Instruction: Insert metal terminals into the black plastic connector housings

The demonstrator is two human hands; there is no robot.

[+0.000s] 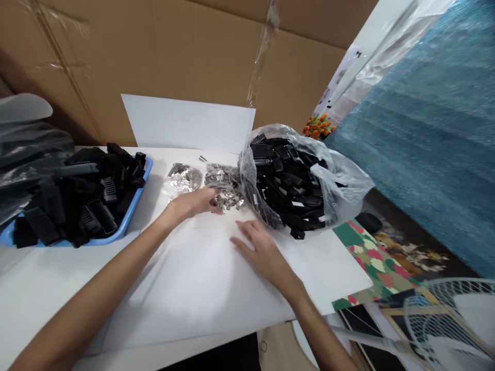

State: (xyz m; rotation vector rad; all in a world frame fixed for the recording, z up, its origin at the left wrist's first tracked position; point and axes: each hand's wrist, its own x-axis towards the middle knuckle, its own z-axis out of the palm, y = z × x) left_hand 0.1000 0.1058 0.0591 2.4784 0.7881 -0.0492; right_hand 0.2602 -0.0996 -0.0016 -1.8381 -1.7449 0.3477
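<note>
1. Our left hand is at the small, shiny silver metal pieces heaped near the centre of the frame. Its fingers curl at the heap's near left edge; we cannot tell whether they pinch a piece.
2. Our right hand is right of centre, its fingers loosely spread and holding nothing visible, above or on the smooth white sheet covering part of the white table.
3. We judge the silver pieces to be light, stiff and rather slippery, perhaps thin enough to bend. A fingertip pinch on the edges of one piece looks best, since they overlap and could come up in clumps.
4. Counting, we find two clear plastic packets of silver metal bits behind the heap, one left and one right; the right one touches or nearly touches the heap. The loose pieces are too jumbled to number.
5. We see one light-blue plastic basket at the left of the frame and one large clear plastic bag right of centre. Each holds many black plastic parts, too tangled for us to count.
</note>
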